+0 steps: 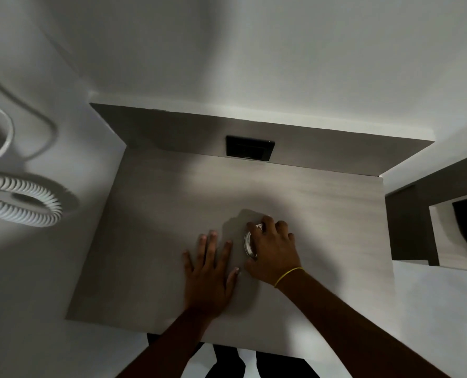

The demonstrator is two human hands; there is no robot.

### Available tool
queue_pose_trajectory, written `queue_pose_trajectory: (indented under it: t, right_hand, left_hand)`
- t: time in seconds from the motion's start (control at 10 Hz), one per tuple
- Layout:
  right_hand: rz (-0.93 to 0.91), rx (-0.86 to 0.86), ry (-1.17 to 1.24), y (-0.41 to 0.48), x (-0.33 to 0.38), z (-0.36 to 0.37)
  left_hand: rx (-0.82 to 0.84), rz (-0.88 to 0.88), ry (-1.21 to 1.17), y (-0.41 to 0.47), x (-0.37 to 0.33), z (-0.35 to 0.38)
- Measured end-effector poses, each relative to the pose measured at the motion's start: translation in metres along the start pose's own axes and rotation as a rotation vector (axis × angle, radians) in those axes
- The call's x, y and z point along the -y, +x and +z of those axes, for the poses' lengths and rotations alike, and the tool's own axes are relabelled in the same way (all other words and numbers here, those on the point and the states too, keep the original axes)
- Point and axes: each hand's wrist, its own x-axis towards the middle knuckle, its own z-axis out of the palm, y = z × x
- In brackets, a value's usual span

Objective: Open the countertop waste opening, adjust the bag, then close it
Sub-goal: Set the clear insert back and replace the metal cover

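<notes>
Curling its fingers (267,222) around the metal lid (250,242) set flush in the surface (158,214), the right hand (274,249) grips while the left hand (209,271) lies spread flat just beside it.

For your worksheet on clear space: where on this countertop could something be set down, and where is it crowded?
Free: the countertop from its left edge to the left hand, and between the black wall plate and both hands. Crowded: around the round metal lid under the right hand.
</notes>
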Motion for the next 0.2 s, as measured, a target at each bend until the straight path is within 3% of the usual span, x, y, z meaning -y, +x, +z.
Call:
queue_pose_trajectory:
  t: [0.2]
  right_hand:
    - [0.005, -0.035, 0.026, -0.0040, -0.0034, -0.0049]
  left_hand:
    - [0.023, -0.006, -0.041, 0.0008, -0.0006, -0.0075]
